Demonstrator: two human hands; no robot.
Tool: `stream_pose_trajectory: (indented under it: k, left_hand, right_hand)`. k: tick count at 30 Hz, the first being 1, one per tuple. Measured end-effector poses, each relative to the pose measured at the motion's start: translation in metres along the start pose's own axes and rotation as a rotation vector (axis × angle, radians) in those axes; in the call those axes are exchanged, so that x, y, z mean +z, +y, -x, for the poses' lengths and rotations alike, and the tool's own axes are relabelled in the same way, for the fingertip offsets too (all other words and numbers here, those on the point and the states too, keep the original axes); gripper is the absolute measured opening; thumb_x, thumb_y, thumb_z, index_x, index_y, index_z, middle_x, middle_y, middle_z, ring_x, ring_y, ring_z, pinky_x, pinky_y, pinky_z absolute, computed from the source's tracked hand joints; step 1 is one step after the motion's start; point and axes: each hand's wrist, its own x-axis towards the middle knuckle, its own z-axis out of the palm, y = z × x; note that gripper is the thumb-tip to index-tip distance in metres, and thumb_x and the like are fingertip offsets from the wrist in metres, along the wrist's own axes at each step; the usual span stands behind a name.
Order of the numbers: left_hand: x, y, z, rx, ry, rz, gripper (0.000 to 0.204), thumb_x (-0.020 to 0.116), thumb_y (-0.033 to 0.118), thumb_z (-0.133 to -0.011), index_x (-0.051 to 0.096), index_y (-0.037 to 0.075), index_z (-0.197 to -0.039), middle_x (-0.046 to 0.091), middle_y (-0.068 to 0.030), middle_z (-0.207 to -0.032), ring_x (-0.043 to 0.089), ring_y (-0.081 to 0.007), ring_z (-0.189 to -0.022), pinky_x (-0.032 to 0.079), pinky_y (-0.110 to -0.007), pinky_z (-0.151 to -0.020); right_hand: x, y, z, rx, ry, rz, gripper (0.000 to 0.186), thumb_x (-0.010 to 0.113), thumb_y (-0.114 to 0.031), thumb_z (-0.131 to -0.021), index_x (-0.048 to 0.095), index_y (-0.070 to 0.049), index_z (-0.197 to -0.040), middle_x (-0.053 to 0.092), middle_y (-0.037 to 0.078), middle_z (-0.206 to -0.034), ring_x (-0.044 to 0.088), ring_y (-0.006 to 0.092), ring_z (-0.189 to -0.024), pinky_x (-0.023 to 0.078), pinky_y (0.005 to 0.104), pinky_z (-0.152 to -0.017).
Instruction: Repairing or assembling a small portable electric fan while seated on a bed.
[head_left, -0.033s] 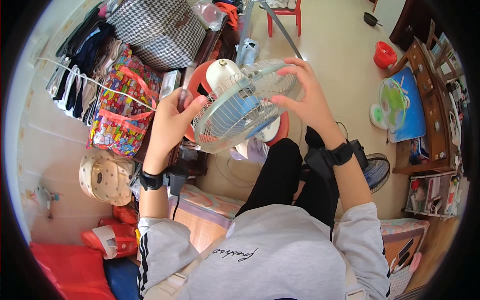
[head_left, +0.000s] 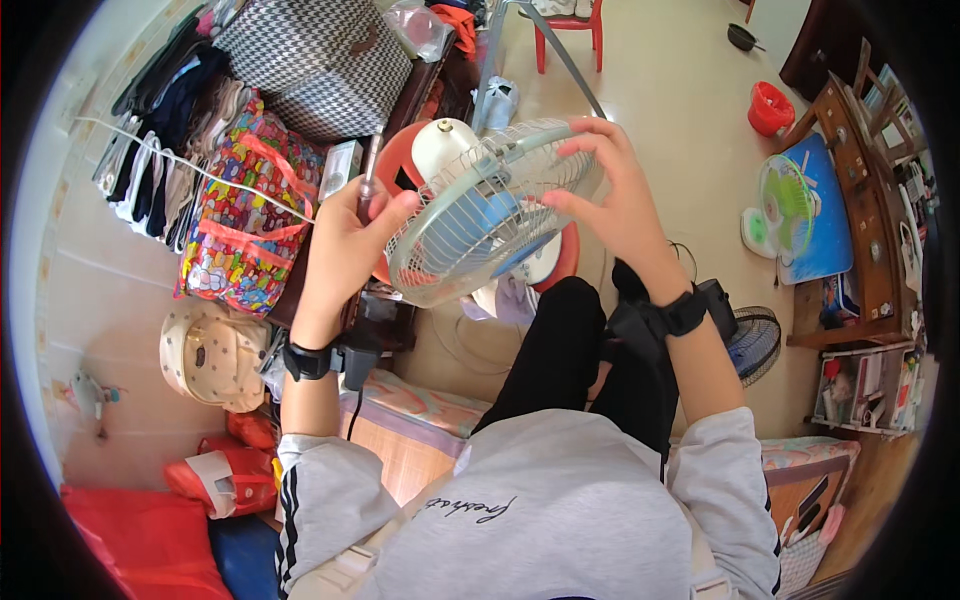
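A small electric fan (head_left: 480, 225) is tilted in front of me, with a pale grey wire guard, blue blades and a white motor housing (head_left: 446, 150). My right hand (head_left: 622, 195) is closed around the guard's right rim, fingers over the top and thumb on the near side. In my left hand (head_left: 345, 240), by the guard's left edge, is a screwdriver (head_left: 370, 172) with its metal shaft pointing up. Its handle is mostly hidden by the fingers. The left thumb lies close to the wires; I cannot tell if it touches them.
An orange-red stool (head_left: 567, 262) shows beneath the fan. At left lie a colourful patterned bag (head_left: 250, 215) and a houndstooth bag (head_left: 310, 65). Metal legs (head_left: 565, 60) stand ahead. A green fan (head_left: 787, 208) and a dark-guarded fan (head_left: 755, 345) stand to the right.
My left hand has moved very slightly, and the screwdriver's shaft leans a little more to the left. The fan and my right hand have barely moved.
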Motion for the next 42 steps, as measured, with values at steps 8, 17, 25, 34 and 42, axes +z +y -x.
stream_pose_trajectory:
  k: [8, 17, 25, 34, 42]
  left_hand:
    - [0.033, 0.014, -0.01, 0.238, -0.003, -0.228, 0.066, 0.088, 0.019, -0.053, 0.045, 0.001, -0.1, 0.059, -0.0131, -0.109, 0.055, -0.0181, -0.089, 0.044, -0.031, -0.079]
    - [0.042, 0.017, -0.012, 0.19, -0.024, -0.259, 0.087, 0.086, 0.02, -0.055, 0.043, -0.001, -0.127, 0.059, -0.0164, -0.109, 0.061, -0.0274, -0.095, 0.048, -0.033, -0.081]
    - [0.038, 0.017, -0.013, 0.123, -0.034, -0.258, 0.079, 0.085, 0.021, -0.056, 0.045, 0.001, -0.121, 0.058, -0.0145, -0.115, 0.062, -0.0239, -0.091, 0.05, -0.031, -0.074]
    - [0.04, 0.01, -0.018, 0.192, -0.066, -0.24, 0.069, 0.088, 0.025, -0.055, 0.042, 0.001, -0.1, 0.051, -0.016, -0.13, 0.062, -0.0254, -0.099, 0.05, -0.031, -0.078]
    - [0.042, 0.009, -0.015, 0.161, -0.026, -0.158, 0.085, 0.088, 0.024, -0.055, 0.043, -0.004, -0.123, 0.055, -0.0158, -0.125, 0.061, -0.0225, -0.105, 0.049, -0.032, -0.085]
  right_hand:
    - [0.011, -0.022, 0.014, -0.144, 0.026, 0.253, 0.038, 0.079, -0.016, -0.063, 0.06, -0.005, -0.093, 0.049, 0.013, -0.119, 0.048, 0.0323, -0.111, 0.039, 0.041, -0.091]
    - [0.026, -0.002, 0.01, -0.162, 0.124, 0.17, 0.048, 0.081, -0.019, -0.06, 0.06, -0.004, -0.101, 0.05, 0.017, -0.124, 0.047, 0.0388, -0.117, 0.037, 0.0488, -0.097]
    - [0.031, 0.004, 0.01, -0.148, 0.098, 0.107, 0.048, 0.079, -0.02, -0.064, 0.059, -0.005, -0.105, 0.052, 0.017, -0.123, 0.047, 0.0409, -0.117, 0.032, 0.055, -0.098]
    - [0.03, -0.003, 0.011, -0.01, 0.041, -0.037, 0.052, 0.08, -0.019, -0.062, 0.051, -0.004, -0.103, 0.041, 0.021, -0.133, 0.039, 0.042, -0.123, 0.019, 0.0593, -0.103]
    - [0.032, -0.009, 0.012, -0.016, 0.076, -0.044, 0.051, 0.077, -0.011, -0.063, 0.049, -0.005, -0.104, 0.036, 0.023, -0.135, 0.036, 0.0427, -0.125, 0.017, 0.0605, -0.103]
